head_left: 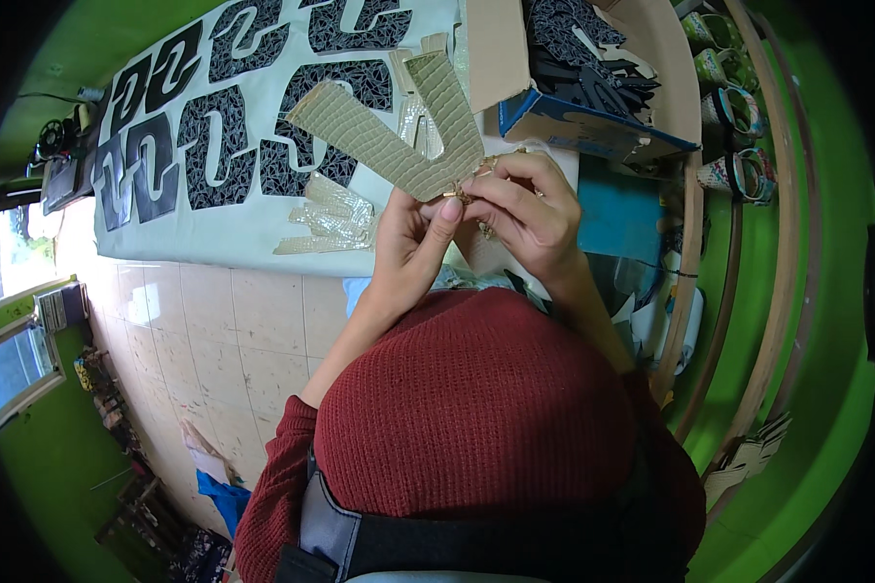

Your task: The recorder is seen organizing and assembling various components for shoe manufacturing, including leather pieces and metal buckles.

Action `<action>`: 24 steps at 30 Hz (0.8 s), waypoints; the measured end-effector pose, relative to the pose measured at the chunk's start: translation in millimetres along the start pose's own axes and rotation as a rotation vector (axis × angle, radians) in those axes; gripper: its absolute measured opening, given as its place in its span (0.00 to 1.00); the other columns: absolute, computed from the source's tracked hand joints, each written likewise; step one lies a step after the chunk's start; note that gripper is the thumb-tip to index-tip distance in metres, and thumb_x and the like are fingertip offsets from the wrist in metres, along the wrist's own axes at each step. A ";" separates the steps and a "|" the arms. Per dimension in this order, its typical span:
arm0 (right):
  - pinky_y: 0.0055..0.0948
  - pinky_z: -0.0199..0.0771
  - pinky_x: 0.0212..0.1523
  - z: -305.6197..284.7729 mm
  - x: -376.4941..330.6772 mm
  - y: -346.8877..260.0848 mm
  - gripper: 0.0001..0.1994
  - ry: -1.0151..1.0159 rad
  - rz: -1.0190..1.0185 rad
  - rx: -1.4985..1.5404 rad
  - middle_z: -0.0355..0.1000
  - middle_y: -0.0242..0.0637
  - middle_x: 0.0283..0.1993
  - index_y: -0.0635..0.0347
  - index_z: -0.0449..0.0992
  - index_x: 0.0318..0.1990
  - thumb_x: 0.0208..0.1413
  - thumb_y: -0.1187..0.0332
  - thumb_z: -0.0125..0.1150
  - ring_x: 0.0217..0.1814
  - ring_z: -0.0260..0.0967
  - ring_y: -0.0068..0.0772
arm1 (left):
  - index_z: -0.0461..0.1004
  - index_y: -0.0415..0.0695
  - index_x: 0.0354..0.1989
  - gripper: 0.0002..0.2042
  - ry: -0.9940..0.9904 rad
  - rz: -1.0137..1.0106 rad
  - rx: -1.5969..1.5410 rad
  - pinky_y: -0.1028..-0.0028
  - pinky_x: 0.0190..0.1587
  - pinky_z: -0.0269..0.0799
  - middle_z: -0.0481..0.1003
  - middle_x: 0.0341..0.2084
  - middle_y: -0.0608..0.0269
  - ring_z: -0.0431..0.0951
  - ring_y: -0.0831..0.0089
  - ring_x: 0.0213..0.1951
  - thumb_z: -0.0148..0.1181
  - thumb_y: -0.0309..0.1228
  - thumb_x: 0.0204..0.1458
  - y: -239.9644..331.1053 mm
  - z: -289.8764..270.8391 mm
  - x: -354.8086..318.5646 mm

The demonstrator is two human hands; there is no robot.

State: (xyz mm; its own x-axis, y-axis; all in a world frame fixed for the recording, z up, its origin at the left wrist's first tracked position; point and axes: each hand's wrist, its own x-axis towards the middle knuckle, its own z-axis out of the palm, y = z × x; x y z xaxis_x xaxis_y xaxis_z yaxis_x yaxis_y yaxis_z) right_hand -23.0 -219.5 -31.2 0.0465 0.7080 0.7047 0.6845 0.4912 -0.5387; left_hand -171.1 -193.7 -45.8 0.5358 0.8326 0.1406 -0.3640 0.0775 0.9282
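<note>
Both hands pinch the beige V-shaped cut piece at its lower point: left hand below, right hand beside; a small gold fitting, seemingly, half attached; similar beige pieces wait just beneath it.

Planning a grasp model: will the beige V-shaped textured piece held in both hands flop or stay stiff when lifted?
The beige V-shaped piece likely stays fairly stiff: gripped only at its lower corner by the left hand and right hand, both arms stand out without drooping. Thin and flat, so probably light. Embossed texture should resist slipping.
</note>
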 end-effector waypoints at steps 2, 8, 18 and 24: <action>0.26 0.64 0.27 -3.6 4.7 1.5 0.14 -0.025 -0.055 0.007 0.66 0.32 0.29 0.59 0.75 0.30 0.30 0.72 0.68 0.28 0.64 0.31 | 0.54 0.35 0.50 0.16 0.008 -0.005 -0.015 0.77 0.45 0.66 0.67 0.45 0.54 0.71 0.73 0.43 0.46 0.27 0.55 -1.3 -1.7 -0.8; 0.26 0.62 0.26 -7.8 7.4 3.1 0.13 -0.074 -0.067 -0.021 0.66 0.31 0.29 0.58 0.75 0.28 0.30 0.70 0.68 0.28 0.63 0.30 | 0.55 0.34 0.49 0.16 0.022 0.033 -0.044 0.77 0.44 0.66 0.67 0.44 0.54 0.70 0.75 0.42 0.45 0.29 0.56 -1.6 0.2 -1.5; 0.24 0.62 0.27 1.6 -0.5 -9.9 0.12 0.007 0.068 0.068 0.66 0.32 0.31 0.58 0.76 0.31 0.33 0.73 0.67 0.30 0.63 0.29 | 0.56 0.36 0.49 0.16 0.044 0.048 0.014 0.79 0.44 0.64 0.68 0.41 0.58 0.69 0.78 0.42 0.45 0.30 0.56 -3.3 -4.6 -2.5; 0.22 0.64 0.32 9.1 -13.2 -11.7 0.11 0.080 0.266 0.206 0.65 0.35 0.34 0.61 0.75 0.33 0.37 0.77 0.65 0.33 0.65 0.29 | 0.57 0.36 0.50 0.14 0.032 0.002 0.083 0.83 0.38 0.65 0.70 0.39 0.61 0.69 0.82 0.36 0.45 0.27 0.56 3.4 5.1 3.9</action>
State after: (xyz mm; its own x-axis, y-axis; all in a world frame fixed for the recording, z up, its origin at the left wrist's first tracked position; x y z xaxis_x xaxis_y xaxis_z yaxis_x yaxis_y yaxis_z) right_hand -38.3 -230.0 -38.5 0.2660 0.7868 0.5569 0.4796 0.3932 -0.7845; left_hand -166.4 -192.9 -40.3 0.5096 0.8501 0.1328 -0.3003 0.0311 0.9533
